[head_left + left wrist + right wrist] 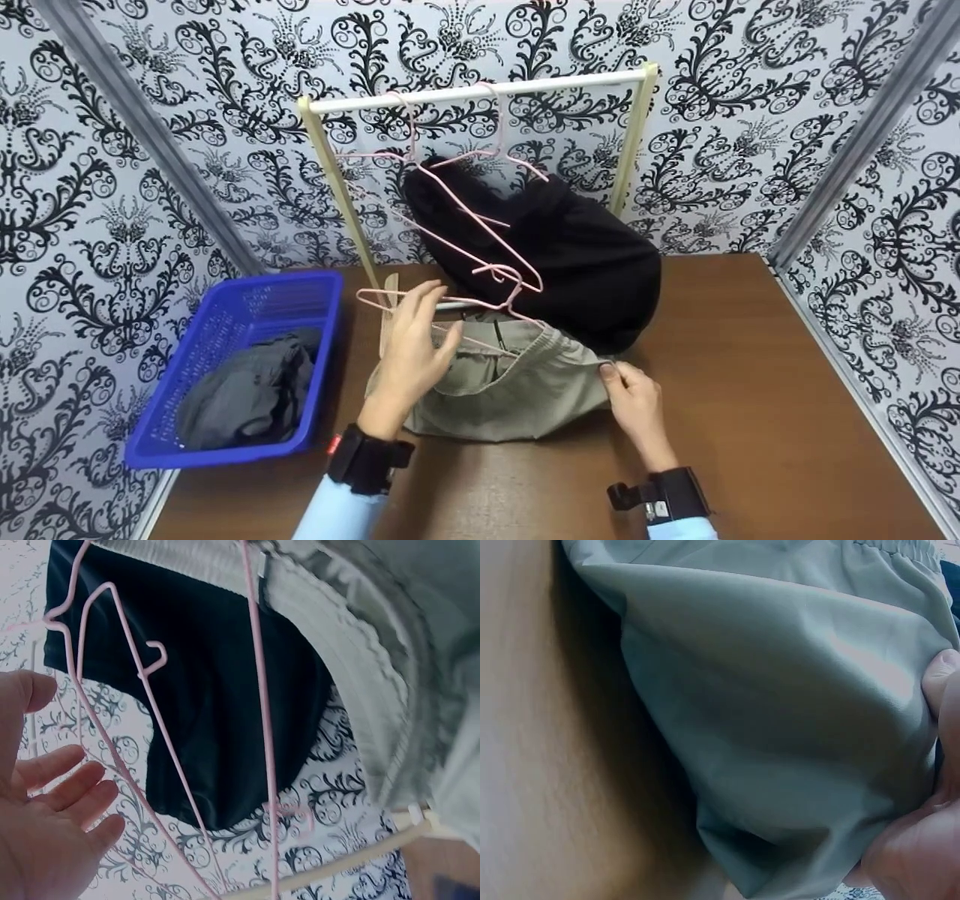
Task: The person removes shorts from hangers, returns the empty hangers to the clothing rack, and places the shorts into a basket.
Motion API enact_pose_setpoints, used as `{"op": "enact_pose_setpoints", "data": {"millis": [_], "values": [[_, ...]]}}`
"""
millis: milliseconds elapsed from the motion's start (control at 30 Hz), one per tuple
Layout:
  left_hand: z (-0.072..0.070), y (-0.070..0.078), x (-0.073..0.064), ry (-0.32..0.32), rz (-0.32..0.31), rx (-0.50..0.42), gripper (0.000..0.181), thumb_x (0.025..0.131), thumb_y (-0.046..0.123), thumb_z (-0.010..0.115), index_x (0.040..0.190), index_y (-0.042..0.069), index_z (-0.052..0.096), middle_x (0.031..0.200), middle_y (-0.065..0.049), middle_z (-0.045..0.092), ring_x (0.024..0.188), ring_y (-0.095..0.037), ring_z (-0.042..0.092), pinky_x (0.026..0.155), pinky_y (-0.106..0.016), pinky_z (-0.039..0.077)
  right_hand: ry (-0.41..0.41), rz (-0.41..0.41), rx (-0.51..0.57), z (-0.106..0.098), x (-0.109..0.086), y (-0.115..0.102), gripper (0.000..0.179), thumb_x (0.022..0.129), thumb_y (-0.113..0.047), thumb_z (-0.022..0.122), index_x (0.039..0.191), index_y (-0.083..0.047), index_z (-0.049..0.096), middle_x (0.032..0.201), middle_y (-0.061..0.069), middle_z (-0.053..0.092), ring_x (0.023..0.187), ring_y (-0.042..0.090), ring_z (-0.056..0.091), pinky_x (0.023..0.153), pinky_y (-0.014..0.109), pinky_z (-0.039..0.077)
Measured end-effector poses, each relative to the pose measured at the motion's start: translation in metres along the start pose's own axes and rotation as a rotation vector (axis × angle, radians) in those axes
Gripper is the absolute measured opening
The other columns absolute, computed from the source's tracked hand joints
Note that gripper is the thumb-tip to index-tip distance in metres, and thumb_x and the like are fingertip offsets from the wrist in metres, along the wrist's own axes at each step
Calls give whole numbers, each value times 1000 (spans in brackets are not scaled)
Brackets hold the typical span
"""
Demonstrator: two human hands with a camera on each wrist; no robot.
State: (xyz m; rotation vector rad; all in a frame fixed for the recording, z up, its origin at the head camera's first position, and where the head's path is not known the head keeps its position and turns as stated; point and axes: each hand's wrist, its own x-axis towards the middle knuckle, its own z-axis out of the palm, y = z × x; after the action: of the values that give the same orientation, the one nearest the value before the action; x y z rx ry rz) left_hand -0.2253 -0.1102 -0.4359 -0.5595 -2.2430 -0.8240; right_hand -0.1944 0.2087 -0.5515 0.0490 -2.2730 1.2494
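Note:
Grey-green shorts [517, 397] with a gathered elastic waistband hang low over the table. My right hand [636, 401] pinches their right side between thumb and fingers; in the right wrist view the cloth [780, 712] is stretched toward that hand. A pink wire hanger [472, 301] has its right end inside the waistband, while its left end sticks out. Beside that left part is my left hand [412, 345], fingers extended and apart. In the left wrist view, the left hand [56, 802] holds nothing, and the hanger's pink wire [262, 705] crosses in front of the cloth.
Behind stands a small rack with a white bar [570, 81]; pink hangers hang from it, and black clothing [592, 255] droops below. A blue basket [225, 454] holding dark grey clothing [247, 390] sits on the left. Brown tabletop [772, 420] extends to the right.

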Motion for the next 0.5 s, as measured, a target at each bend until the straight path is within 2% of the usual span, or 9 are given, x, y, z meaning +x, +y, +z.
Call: {"op": "enact_pose_setpoints", "data": {"millis": [233,500], "values": [[17,15,10,-25,47,-8,55,87,18,77,134,-7,60,139,-24,58,138,-41,51,123,-56,26,27,-42,-2,1,5,-6,51,100,-43,64,65,-13,41,69,-4,43,66,13,40,60,27,33],[33,30,15,-14,0,-30,54,88,20,77,133,-5,61,138,-21,60,139,-40,49,123,-61,19,42,-31,6,1,8,-14,52,99,-43,64,65,-13,40,67,-6,38,65,10,39,59,26,31]]}}
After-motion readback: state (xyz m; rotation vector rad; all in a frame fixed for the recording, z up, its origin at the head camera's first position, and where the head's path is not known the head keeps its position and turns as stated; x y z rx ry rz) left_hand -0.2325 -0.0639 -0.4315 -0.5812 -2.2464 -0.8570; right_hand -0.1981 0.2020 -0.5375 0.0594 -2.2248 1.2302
